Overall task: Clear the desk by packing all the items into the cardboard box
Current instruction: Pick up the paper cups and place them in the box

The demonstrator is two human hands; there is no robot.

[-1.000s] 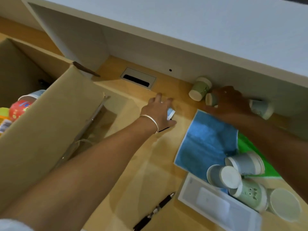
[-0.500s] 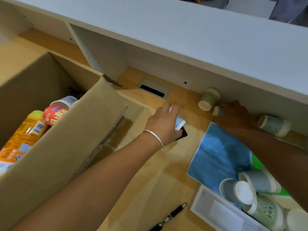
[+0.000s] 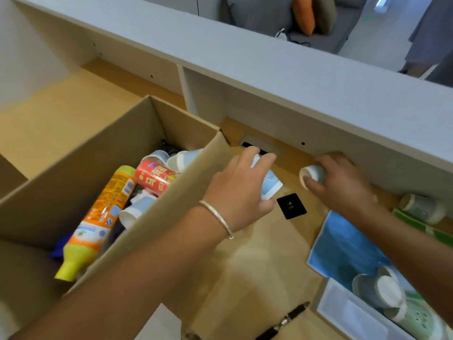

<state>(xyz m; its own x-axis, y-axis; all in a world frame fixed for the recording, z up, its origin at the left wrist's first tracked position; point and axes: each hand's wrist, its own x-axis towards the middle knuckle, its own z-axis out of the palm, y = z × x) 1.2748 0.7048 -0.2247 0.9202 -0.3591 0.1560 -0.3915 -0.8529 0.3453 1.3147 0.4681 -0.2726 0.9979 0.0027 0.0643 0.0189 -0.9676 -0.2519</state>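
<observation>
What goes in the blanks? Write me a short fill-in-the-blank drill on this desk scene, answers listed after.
1. The left hand holds a pale blue paper ____.
2. The orange bottle lies inside the cardboard ____.
3. The small black square lies on the desk between the two ____.
4. The black pen lies on the ____, outside the box.

Missing words: cup; box; hands; desk

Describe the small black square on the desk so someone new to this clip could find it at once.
Start at the open cardboard box on the left, then look right past its near flap to the bare wooden desk. The black square lies flat there, between the left hand and right hand. It is the only dark, flat, square item; its neighbours are pale cups.
</observation>
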